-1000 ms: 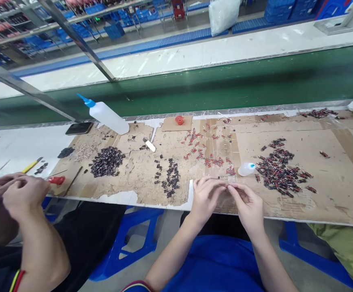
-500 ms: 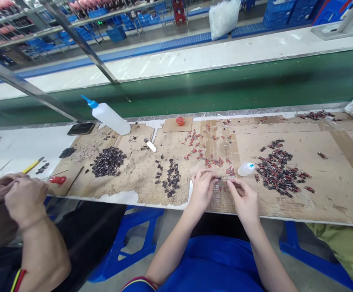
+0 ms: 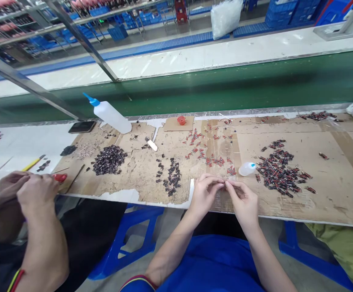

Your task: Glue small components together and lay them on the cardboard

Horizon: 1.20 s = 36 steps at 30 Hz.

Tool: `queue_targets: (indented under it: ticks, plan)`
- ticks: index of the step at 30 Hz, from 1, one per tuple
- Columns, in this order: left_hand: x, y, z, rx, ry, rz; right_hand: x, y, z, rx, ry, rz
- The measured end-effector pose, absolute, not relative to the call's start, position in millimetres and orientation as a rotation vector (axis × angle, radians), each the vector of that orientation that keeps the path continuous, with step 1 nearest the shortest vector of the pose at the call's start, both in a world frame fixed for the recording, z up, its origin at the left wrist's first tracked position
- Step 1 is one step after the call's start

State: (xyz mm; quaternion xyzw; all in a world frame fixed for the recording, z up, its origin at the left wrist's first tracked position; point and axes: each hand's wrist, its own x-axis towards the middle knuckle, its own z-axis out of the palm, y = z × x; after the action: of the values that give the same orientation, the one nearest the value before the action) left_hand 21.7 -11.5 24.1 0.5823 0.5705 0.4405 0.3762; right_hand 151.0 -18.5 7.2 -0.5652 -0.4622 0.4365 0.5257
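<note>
My left hand (image 3: pixel 206 192) and my right hand (image 3: pixel 243 199) meet at the fingertips just above the cardboard near the table's front edge. Both are closed in a pinch; the tiny parts between them are nearly hidden, though a moment earlier a small black part showed in the left and a small red one in the right. Behind them lie scattered small red parts (image 3: pixel 218 161). Small black parts (image 3: pixel 172 178) sit to the left. To the right are a small white squeeze bottle (image 3: pixel 247 169) and a heap of black-and-red pieces (image 3: pixel 276 172).
Brown cardboard (image 3: pixel 313 174) covers the tabletop. A large white bottle (image 3: pixel 112 117), a white-handled tool (image 3: pixel 151 144), a red cup (image 3: pixel 181 120) and a black heap (image 3: pixel 108 159) stand or lie on it. A co-worker's hands (image 3: pixel 32 190) work at the left.
My hands have drawn together until the fingertips touch; the black part that showed between them is now mostly covered. The co-worker's hands have shifted right, towards the red object.
</note>
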Motion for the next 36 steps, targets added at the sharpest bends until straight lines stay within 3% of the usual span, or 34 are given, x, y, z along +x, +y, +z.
queue_targets:
  ticks: [25,36]
  plan:
    - [25.3,-18.1,52.0,1.388,1.328,1.184,150.9,-27.3,17.3,-1.283,-1.2,0.742]
    - [27.8,-23.6,57.0,1.413,1.468,1.061,159.8,-24.0,24.6,-1.194,-1.183,0.97]
